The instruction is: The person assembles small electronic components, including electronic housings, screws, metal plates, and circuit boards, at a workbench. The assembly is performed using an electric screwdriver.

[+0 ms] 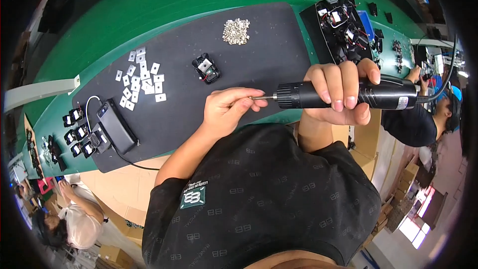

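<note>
My right hand [343, 89] is wrapped round the body of a black corded electric screwdriver [308, 94], held level above the near edge of the dark mat. Its thin metal bit [268, 97] points left. With thumb and forefinger my left hand [230, 109] pinches the bit near its tip; whether a screw sits there is hidden by the fingers. Beyond the left hand, a small black housing [206, 68] with a light square plate inside lies on the mat. A heap of small metal parts [236, 32] lies farther back.
Several pale square plates [144, 72] lie scattered at the mat's left. A black power box [117, 125] with cables and several black units [79, 132] stand left of them. An open black bin [318, 35] of wired parts stands at back right. Other people [79, 219] work on both sides.
</note>
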The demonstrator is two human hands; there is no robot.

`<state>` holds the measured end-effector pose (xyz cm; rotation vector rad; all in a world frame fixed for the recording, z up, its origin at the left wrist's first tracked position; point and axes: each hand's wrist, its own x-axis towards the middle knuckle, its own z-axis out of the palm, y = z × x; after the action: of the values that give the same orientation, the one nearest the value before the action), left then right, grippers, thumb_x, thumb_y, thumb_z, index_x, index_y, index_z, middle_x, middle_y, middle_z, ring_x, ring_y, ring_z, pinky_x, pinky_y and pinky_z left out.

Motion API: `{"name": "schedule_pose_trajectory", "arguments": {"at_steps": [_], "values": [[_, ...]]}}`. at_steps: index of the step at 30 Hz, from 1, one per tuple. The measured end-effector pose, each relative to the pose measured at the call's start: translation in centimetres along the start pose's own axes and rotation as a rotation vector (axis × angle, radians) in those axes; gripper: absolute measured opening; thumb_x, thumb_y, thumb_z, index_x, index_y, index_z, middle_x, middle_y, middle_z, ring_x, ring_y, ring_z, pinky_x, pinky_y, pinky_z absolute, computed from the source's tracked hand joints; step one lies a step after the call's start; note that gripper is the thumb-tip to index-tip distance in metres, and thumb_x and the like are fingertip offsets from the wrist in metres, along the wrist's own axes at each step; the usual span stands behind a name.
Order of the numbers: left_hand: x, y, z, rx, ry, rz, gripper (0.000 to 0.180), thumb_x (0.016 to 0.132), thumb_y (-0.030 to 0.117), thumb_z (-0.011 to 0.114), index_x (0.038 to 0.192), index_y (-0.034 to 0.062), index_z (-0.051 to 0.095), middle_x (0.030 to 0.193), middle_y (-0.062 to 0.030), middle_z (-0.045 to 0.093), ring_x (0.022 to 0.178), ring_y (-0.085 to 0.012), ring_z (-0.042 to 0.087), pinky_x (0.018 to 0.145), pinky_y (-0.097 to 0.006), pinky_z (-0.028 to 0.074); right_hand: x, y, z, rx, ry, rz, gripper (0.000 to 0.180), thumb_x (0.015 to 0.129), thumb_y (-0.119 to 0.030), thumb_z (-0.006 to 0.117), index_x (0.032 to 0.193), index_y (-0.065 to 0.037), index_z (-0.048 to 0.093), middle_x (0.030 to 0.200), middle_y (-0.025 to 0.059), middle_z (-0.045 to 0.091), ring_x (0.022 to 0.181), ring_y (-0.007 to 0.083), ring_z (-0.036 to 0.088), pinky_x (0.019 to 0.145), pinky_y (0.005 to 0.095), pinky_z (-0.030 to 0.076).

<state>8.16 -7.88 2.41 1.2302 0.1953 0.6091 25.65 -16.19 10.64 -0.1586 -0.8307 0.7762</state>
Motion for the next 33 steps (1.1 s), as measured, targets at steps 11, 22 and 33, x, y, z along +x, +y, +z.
{"name": "schedule_pose_trajectory", "arguments": {"at_steps": [11, 22, 33], "values": [[0.3, -1.0, -1.1, 0.004, -0.052, 0.14, 0.022, 0.087, -0.002, 0.059, 0.108, -0.0065, 0.063, 0.092, -0.0185, 0.068, 0.083, -0.0225, 0.069, 0.073, -0.03, 0.056, 0.1, 0.9, -0.7, 0.044, 0.02, 0.007, 0.039, 0.078, -0.012, 0.068, 0.113, -0.016, 0.051, 0.077, -0.0032, 0.056, 0.066, 0.0071, 0.056, 0.065, 0.023, 0.045], [-0.2, -1.8, -0.3, -0.429, 0.067, -0.041, 0.03, 0.089, 0.014, 0.062, 0.111, -0.0059, 0.061, 0.096, -0.0208, 0.067, 0.079, -0.0226, 0.067, 0.074, -0.033, 0.055, 0.3, 0.8, -0.9, 0.063, 0.022, -0.035, 0.04, 0.084, -0.016, 0.067, 0.118, -0.019, 0.045, 0.078, -0.0014, 0.053, 0.065, 0.0102, 0.053, 0.065, 0.027, 0.04], [0.4, -1.3, -0.2, -0.182, 0.069, 0.118, 0.026, 0.092, 0.012, 0.058, 0.11, -0.0065, 0.062, 0.093, -0.018, 0.069, 0.08, -0.0221, 0.068, 0.073, -0.032, 0.056, 0.6, 0.9, -0.4, 0.043, 0.038, -0.009, 0.038, 0.078, -0.012, 0.069, 0.111, -0.017, 0.053, 0.076, -0.0033, 0.057, 0.066, 0.007, 0.057, 0.064, 0.0231, 0.046]]}}
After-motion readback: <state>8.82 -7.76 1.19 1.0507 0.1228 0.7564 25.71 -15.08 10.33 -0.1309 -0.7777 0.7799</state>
